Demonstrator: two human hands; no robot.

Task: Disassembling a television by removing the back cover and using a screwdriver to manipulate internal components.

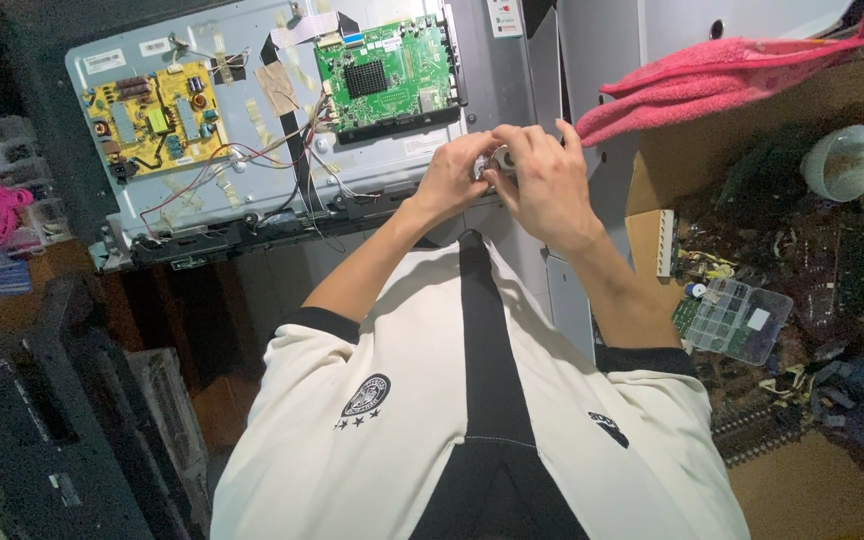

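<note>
Head view, looking down over a cream and black shirt [472,420]. Left hand [449,180] and right hand [544,185] raised together, fingers curled and pinching a small pale object [497,160] between them; object mostly hidden, possibly a roll of tape. Held just in front of the lower edge of an opened grey television back panel [252,170]. On the panel: yellow power board [157,120] at left, green main board [387,70] at right, loose wires between. Pink cloth [712,75] at right. Clear compartment box [739,320] and pale bowl [840,160] among scattered electronic parts.
</note>
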